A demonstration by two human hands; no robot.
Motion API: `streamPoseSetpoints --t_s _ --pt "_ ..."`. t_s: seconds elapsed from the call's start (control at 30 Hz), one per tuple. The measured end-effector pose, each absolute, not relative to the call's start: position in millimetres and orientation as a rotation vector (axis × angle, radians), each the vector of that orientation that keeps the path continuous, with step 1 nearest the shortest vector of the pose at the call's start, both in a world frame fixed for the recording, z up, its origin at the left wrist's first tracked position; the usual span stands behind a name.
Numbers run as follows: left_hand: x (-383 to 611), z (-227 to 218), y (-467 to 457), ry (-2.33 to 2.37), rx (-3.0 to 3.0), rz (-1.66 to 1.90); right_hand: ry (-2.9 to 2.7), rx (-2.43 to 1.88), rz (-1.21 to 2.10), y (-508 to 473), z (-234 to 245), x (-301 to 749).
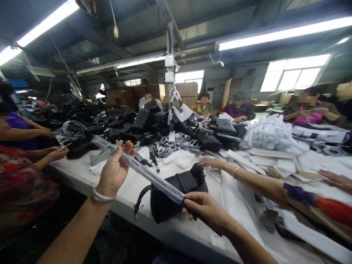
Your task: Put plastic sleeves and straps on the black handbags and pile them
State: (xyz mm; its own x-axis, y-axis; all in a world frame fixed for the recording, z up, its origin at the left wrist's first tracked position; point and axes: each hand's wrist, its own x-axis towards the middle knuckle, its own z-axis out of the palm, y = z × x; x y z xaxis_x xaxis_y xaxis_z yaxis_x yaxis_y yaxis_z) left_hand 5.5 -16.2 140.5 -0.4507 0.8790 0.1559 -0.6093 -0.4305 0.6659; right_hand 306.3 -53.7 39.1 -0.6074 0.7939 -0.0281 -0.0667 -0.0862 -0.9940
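A long strap in a clear plastic sleeve stretches slantwise between my two hands, above the table's front edge. My left hand, with a silver bracelet on its wrist, is closed around the upper part of the sleeve. Lower down, my right hand pinches the strap where the plastic ends, and a bare black length sticks out below it. Behind the sleeve lies a black handbag on the white table, partly covered by it. The bag's own buckled strap hangs at its left side.
A co-worker's hand reaches in from the right, just behind the bag. Other people's hands work at the left. Black bags are heaped at the back, and white foam padding is piled at the right.
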Motion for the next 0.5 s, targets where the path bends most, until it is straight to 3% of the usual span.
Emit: streamPoseSetpoints --t_s 0.23,0.33,0.5 --pt "46 93 -32 0.735 0.625 1.431 -1.647 -0.947 1.545 -41 34 302" --pt "60 81 -35 0.768 0.639 1.404 -1.662 -1.012 1.491 -39 32 300" --pt "57 70 -19 0.747 0.69 1.558 -1.737 -1.069 1.704 -35 35 312"
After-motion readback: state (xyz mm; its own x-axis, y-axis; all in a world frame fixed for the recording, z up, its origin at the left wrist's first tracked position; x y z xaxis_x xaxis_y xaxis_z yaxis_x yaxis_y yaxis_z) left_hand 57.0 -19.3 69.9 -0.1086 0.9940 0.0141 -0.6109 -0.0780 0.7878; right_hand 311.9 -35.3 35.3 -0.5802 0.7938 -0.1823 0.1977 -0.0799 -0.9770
